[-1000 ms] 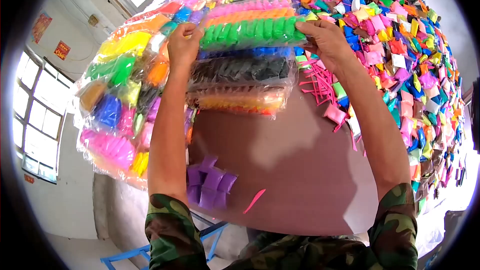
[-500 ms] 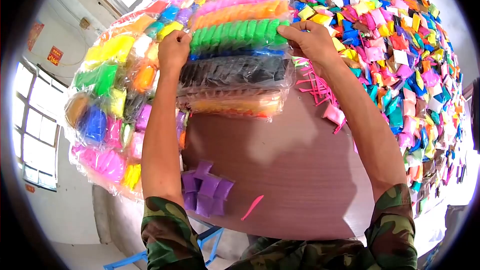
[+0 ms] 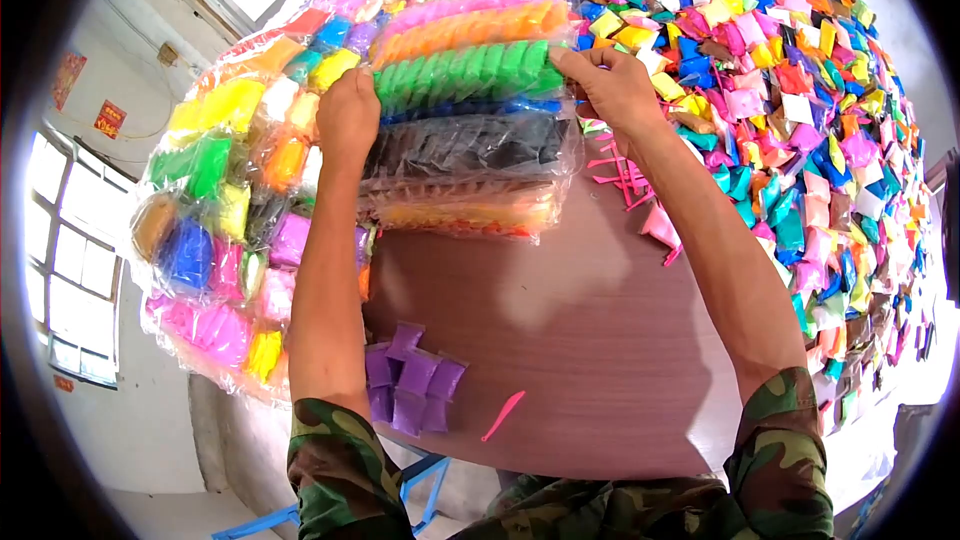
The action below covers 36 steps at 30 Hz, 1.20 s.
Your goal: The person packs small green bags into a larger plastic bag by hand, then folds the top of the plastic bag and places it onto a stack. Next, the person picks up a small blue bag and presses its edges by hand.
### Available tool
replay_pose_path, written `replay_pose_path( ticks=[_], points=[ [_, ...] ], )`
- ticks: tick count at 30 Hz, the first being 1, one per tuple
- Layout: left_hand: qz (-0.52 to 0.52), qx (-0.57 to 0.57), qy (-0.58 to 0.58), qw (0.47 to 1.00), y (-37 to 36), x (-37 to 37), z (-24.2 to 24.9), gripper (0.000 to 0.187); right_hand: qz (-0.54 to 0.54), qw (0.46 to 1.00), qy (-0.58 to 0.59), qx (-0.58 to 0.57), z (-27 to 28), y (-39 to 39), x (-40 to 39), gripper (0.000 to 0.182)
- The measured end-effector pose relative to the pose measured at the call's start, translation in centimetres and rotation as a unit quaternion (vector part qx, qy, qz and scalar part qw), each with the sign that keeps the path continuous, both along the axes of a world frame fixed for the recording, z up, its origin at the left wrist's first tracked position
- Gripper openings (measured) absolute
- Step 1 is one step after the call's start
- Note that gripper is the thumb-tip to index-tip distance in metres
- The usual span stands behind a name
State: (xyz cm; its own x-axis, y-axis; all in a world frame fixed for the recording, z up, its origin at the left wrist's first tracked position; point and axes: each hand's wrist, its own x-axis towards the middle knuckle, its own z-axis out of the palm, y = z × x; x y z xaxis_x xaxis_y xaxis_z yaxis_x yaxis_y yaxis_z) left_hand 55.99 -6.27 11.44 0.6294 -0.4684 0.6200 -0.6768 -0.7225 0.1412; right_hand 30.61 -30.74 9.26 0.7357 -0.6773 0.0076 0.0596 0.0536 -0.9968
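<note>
A clear plastic bag holding a row of green packets point(image 3: 462, 75) stretches between my two hands. My left hand point(image 3: 348, 112) is closed on its left end, and my right hand point(image 3: 612, 90) pinches the right end between thumb and fingers. Above it lie bags of orange packets point(image 3: 475, 30) and pink packets point(image 3: 475, 3). Just below are a partly covered blue row point(image 3: 480, 110), a bag of black packets point(image 3: 465, 147) and one of pale yellow-orange packets point(image 3: 470, 215).
Colourful bagged packets point(image 3: 215, 330) pile up on the left. A large heap of loose packets point(image 3: 760, 100) covers the right. On the brown table point(image 3: 590, 340) lie purple packets point(image 3: 415, 375), a pink plastic knife point(image 3: 503, 415) and more pink tools point(image 3: 630, 175).
Both hands and the bag of green packets have shifted slightly left in the view. The grip at both ends stays the same.
</note>
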Motion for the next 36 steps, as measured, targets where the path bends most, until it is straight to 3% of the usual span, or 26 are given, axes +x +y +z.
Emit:
replay_pose_path(
  ticks=[5,7,9,10,12,16,18,20,22,24,27,36],
  points=[
    [-0.057,-0.073,-0.009,0.996,0.5,-2.4,0.6,0.048,-0.052,0.998,-0.012,-0.022,-1.9,-0.4,-1.2,0.046],
    [-0.092,-0.113,-0.014,0.989,1.1,-3.4,0.7,0.046,-0.052,0.989,-0.012,-0.137,-3.5,-0.9,-3.5,0.042],
    [-0.132,-0.125,0.049,0.982,1.7,-6.3,2.2,0.045,-0.073,0.983,-0.085,-0.143,-5.5,1.4,-7.1,0.036],
    [-0.09,-0.189,0.172,0.963,1.3,-11.1,3.7,0.046,-0.065,0.98,-0.057,-0.178,-6.0,2.8,-10.3,0.031],
    [-0.161,-0.144,0.053,0.975,2.2,-15.3,3.1,0.039,-0.028,0.978,-0.006,-0.206,-7.6,5.7,-16.2,0.025],
    [-0.199,-0.14,0.092,0.966,4.1,-24.0,-0.9,0.031,0.0,0.97,0.108,-0.218,-10.4,10.5,-27.9,0.019],
    [-0.184,-0.033,0.156,0.97,5.1,-29.4,-3.5,0.041,-0.039,0.946,0.138,-0.291,-12.5,12.3,-33.3,0.024],
    [-0.242,-0.028,0.336,0.91,5.7,-33.6,-9.4,0.04,-0.07,0.921,0.169,-0.345,-14.5,13.7,-37.1,0.031],
    [-0.311,0.116,0.123,0.935,4.3,-40.5,-11.8,0.04,-0.167,0.892,0.168,-0.386,-14.8,14.9,-39.6,0.033],
    [-0.393,0.095,0.156,0.901,4.0,-43.7,-17.8,0.042,-0.152,0.885,0.178,-0.402,-15.1,15.8,-40.9,0.033],
    [-0.359,0.066,0.141,0.92,3.1,-45.5,-18.8,0.046,-0.139,0.865,0.18,-0.447,-15.1,15.0,-41.0,0.029],
    [-0.375,0.071,0.125,0.916,3.2,-45.2,-19.7,0.043,-0.14,0.899,0.145,-0.389,-15.3,14.7,-41.2,0.024]
  ],
)
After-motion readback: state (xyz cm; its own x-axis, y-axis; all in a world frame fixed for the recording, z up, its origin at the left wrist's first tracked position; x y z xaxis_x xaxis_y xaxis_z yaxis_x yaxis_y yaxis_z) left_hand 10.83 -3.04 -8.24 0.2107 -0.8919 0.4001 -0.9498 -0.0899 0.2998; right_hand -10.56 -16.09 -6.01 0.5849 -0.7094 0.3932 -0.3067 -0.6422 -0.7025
